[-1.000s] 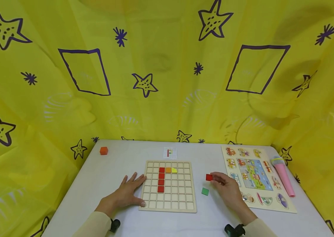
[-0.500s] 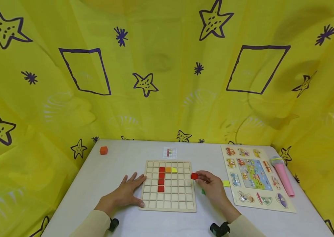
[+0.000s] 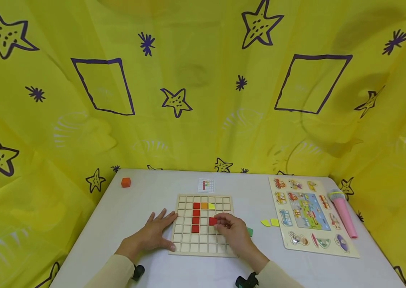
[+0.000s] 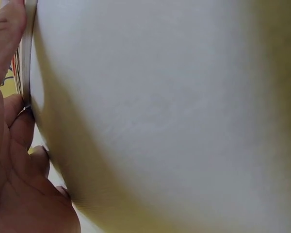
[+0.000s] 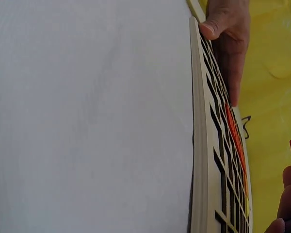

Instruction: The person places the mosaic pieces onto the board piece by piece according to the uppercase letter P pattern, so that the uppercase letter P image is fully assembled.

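Observation:
Pinched between the thumb and fingers of my right hand point(image 3: 237, 236) is a red square tile point(image 3: 212, 221), held over the middle of a wooden grid board point(image 3: 203, 254). Several red tiles point(image 3: 196, 221) form a column in the grid. Beside the top one lie an orange square tile point(image 3: 204, 205) and a yellow tile point(image 3: 211, 206) with a curved edge. My left hand point(image 3: 149, 236) rests along the board's left edge, fingers spread and thumb at the near left corner. A green tile point(image 3: 250, 232), partly hidden behind the right hand, lies to the board's right.
Two yellow tiles point(image 3: 274, 222) lie right of the board, by a picture puzzle point(image 3: 332, 250) with a pink toy microphone point(image 3: 343, 214) beside it. A small pattern card point(image 3: 206, 185) lies beyond the grid. An orange cube point(image 3: 126, 182) sits at the far left.
My right hand has carried the red tile leftward from beside the board to over its middle, uncovering the yellow tiles on the table. The left hand has stayed in place.

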The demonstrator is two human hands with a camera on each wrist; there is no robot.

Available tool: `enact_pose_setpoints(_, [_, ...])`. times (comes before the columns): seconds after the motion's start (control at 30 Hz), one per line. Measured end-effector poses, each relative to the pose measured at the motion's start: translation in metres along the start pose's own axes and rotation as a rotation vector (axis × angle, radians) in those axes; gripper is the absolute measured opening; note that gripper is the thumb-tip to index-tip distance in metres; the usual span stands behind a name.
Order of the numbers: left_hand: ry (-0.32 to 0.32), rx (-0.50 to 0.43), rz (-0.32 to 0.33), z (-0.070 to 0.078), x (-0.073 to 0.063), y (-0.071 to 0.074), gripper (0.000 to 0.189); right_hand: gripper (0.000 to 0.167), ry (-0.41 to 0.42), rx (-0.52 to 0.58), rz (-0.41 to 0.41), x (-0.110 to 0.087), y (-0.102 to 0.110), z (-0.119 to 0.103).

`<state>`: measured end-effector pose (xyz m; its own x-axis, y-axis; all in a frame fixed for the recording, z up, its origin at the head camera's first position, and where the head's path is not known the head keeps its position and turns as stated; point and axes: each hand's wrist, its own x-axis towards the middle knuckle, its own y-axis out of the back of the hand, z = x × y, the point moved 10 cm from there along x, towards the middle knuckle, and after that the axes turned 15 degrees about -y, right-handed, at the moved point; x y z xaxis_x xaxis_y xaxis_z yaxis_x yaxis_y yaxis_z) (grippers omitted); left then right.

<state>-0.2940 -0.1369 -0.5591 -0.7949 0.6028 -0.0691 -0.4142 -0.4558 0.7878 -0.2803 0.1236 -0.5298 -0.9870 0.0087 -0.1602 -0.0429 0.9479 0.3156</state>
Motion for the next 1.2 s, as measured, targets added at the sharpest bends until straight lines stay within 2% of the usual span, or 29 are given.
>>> enact_pose_setpoints(0.2, [0.020,0.004,-0.004,0.001,0.001,0.002,0.114,0.019,0.052,-0.054,-0.081,-0.003,-0.027,-0.002])
enact_pose_setpoints(0.4, [0.004,0.025,-0.016,0.003,0.002,0.001,0.114,0.018,0.043,-0.102,-0.126,-0.003,-0.048,0.003])
enact_pose_setpoints(0.57, [-0.022,0.046,-0.029,0.004,0.003,0.000,0.113,0.019,0.060,-0.166,-0.116,-0.008,-0.054,0.002])
enact_pose_setpoints(1.2, [-0.017,0.027,-0.021,0.004,-0.001,0.003,0.115,0.016,0.165,-0.459,-0.049,-0.016,-0.069,-0.012])
